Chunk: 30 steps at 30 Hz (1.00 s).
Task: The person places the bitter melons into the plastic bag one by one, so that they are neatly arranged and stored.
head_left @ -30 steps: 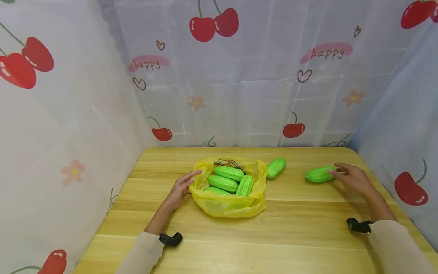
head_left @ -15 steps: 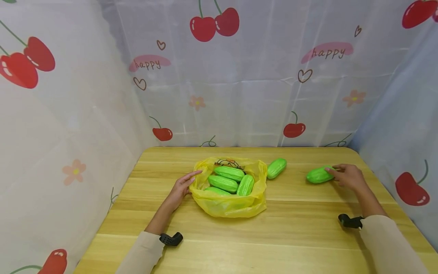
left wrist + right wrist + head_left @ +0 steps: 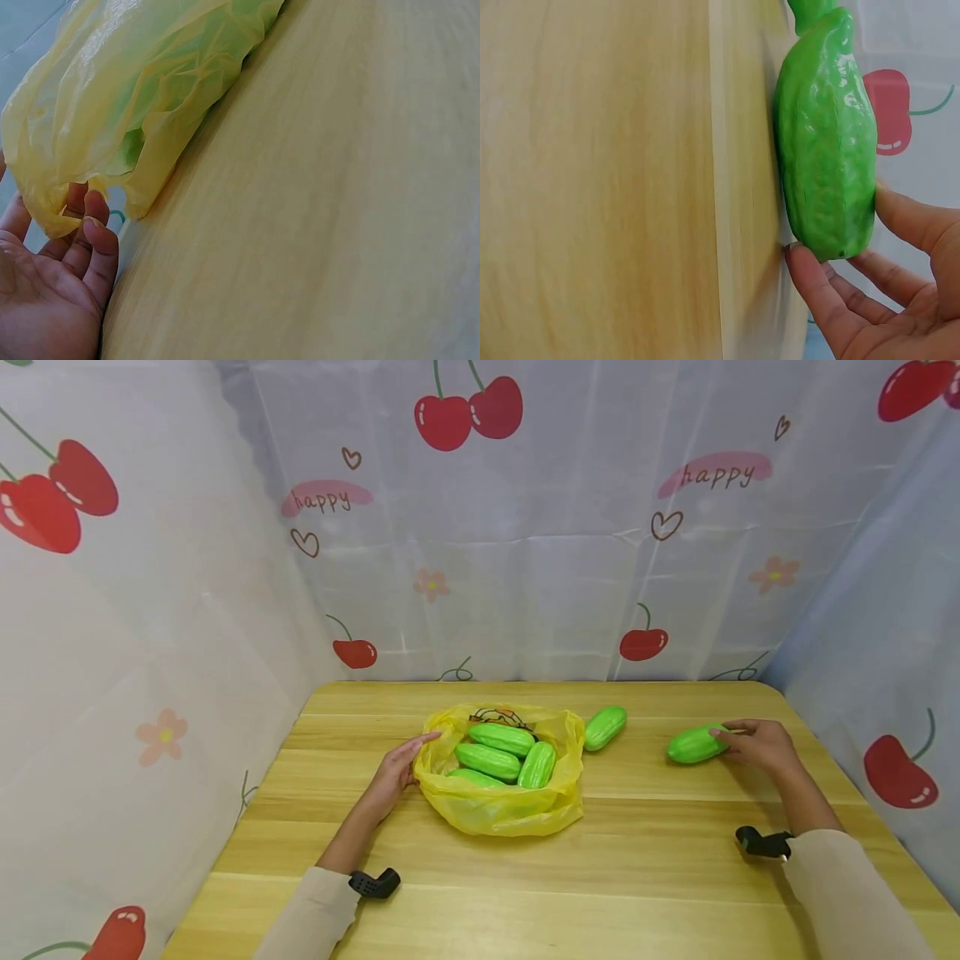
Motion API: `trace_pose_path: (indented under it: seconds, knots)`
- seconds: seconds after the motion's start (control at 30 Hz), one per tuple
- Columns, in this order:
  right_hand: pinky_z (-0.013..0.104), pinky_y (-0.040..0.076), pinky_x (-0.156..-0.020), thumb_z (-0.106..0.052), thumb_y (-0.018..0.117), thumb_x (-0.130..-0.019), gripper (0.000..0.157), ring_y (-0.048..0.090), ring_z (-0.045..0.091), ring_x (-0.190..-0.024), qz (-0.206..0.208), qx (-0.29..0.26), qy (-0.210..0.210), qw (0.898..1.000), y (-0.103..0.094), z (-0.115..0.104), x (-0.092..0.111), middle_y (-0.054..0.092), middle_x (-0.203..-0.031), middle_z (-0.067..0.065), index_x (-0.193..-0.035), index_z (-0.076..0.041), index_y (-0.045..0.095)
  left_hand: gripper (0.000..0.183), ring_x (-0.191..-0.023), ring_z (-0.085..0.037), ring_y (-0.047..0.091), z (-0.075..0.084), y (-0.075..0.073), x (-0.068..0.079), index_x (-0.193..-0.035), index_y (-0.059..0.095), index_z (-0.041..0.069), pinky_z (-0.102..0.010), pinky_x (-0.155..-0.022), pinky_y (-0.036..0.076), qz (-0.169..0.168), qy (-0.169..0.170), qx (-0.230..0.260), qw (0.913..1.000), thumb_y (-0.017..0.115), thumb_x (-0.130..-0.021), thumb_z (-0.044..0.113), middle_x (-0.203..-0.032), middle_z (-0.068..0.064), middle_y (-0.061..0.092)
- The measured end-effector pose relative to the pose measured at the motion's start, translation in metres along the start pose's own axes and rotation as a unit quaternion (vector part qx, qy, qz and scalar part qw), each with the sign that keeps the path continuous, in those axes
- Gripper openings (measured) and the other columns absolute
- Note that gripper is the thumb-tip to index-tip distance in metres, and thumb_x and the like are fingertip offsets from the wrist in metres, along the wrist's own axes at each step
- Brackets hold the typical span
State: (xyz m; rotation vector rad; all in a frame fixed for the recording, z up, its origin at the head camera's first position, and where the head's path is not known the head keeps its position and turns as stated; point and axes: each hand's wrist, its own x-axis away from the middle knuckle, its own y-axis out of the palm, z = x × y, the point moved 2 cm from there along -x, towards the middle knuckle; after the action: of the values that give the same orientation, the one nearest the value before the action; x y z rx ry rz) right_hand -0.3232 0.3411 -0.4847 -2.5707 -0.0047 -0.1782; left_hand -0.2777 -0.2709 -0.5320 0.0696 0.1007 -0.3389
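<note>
At the table's right side, my right hand (image 3: 761,747) grips one end of a glossy green, ridged model cucumber (image 3: 696,745). The right wrist view shows the thumb on one side of this cucumber (image 3: 829,150) and fingers on the other. My left hand (image 3: 393,777) holds the left rim of an open yellow plastic bag (image 3: 502,817); in the left wrist view its curled fingers (image 3: 101,247) are at a loop of the bag (image 3: 172,67). Several like cucumbers (image 3: 491,762) lie inside the bag. Another cucumber (image 3: 606,728) rests on the table just right of the bag.
A light wooden table (image 3: 600,877) carries everything. Behind it hangs a white curtain (image 3: 517,602) printed with cherries, and similar sheets enclose both sides. A black wrist device (image 3: 375,883) sits on the left arm, another (image 3: 763,843) on the right.
My right hand has moved left onto the cucumber's end and taken hold of it. The cucumber has shifted slightly left. My left hand and the bag stay in place.
</note>
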Motion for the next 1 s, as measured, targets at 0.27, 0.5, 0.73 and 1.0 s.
trace_pose_path:
  seconds: [0.27,0.5,0.73,1.0]
  knots:
    - [0.029,0.058,-0.082,-0.034,0.064,-0.101,0.075,0.064,-0.006,-0.082,-0.008,-0.046,-0.005,0.999,0.0,-0.005,0.006,0.041,-0.142,0.041,-0.146,0.019,0.036,0.044,-0.086,-0.013,0.065,-0.001,-0.001,0.0,-0.149,0.049,0.002,-0.024,-0.062,0.055,0.031,0.008,0.023,0.9992,0.044,-0.111,0.022,-0.157,-0.011,0.04]
    - [0.024,0.058,-0.078,-0.034,0.065,-0.101,0.073,0.068,0.0,-0.084,0.005,-0.053,-0.03,0.998,-0.003,-0.027,0.015,0.061,-0.116,0.007,-0.147,0.015,0.039,0.043,-0.049,-0.017,0.028,-0.001,-0.003,0.001,-0.146,0.05,-0.003,-0.024,-0.057,0.05,0.061,0.01,0.019,0.9979,0.047,-0.11,0.018,-0.09,0.003,0.054]
    - [0.016,0.055,-0.076,-0.035,0.067,-0.099,0.073,0.064,-0.007,-0.085,0.01,-0.061,-0.06,0.996,0.0,-0.052,0.024,0.055,-0.121,0.008,-0.148,0.013,0.04,0.044,-0.044,-0.014,0.019,0.003,-0.001,0.001,-0.138,0.059,-0.002,-0.025,-0.049,0.034,0.08,0.006,0.017,0.9966,0.056,-0.106,0.029,-0.127,-0.004,0.059]
    - [0.018,0.055,-0.079,-0.032,0.068,-0.099,0.066,0.065,-0.005,-0.089,-0.001,-0.077,-0.105,0.992,0.005,-0.088,0.035,0.06,-0.106,-0.015,-0.145,0.011,0.046,0.038,-0.041,-0.008,0.023,0.006,0.0,-0.001,-0.129,0.066,0.0,-0.025,-0.043,0.026,0.119,-0.003,-0.007,0.9929,0.065,-0.101,0.027,-0.129,-0.004,0.059]
